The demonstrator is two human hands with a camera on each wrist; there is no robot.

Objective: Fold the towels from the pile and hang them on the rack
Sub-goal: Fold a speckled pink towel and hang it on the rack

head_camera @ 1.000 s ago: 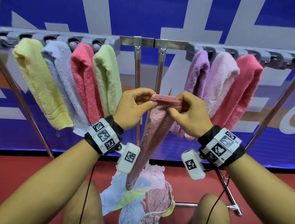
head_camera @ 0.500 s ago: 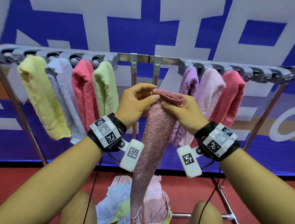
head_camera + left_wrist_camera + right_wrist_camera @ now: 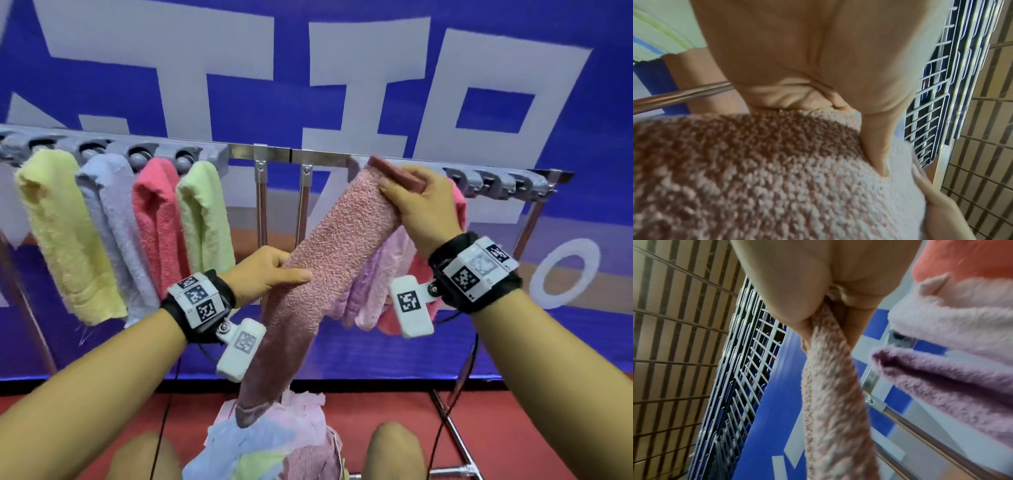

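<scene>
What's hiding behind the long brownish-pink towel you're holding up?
Behind the dusty-pink terry towel hang a lilac towel and a pale pink towel, only their lower parts showing. Their tops and the grey rack clips there are covered.

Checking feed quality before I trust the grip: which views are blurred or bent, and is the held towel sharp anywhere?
Head view: evenly lit, the rack bows from wide-angle bending, and the dusty pink towel is sharp between left hand and right hand. Left wrist view: towel pile soft and smeared up close. Right wrist view: motion blur on towel and hanging purple towel.
</scene>
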